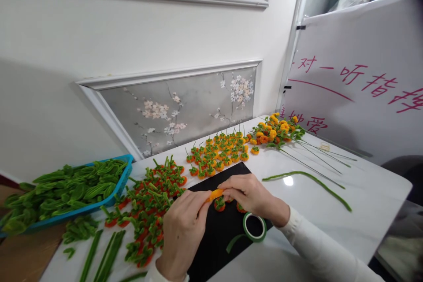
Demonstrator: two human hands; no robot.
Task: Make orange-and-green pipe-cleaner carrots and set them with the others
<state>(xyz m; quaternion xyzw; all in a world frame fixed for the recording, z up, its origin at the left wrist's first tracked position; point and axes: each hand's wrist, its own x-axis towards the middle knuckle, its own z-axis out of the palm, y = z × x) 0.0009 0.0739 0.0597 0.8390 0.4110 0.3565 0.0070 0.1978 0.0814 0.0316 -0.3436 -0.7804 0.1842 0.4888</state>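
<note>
An orange piece of fuzzy chenille stem [216,194] is stretched between my two hands above a black mat [211,251]. My left hand [184,224] pinches its left end between thumb and fingers. The right end is in the closed fingertips of my right hand [246,190]. Just below, a small red-orange chenille fruit with a green top [219,204] lies on the mat, and another [240,207] is partly hidden by my right hand. A roll of green tape [261,234] rests near my right wrist, its loose end curling left.
A blue basket [129,168] of green chenille leaves stands at the left. Several red-orange fruits [142,224] and yellow-orange ones [218,154] crowd the white table [366,198]. Stemmed orange bunches [274,130] lie at the back; a long green chenille stem [310,172] is at right.
</note>
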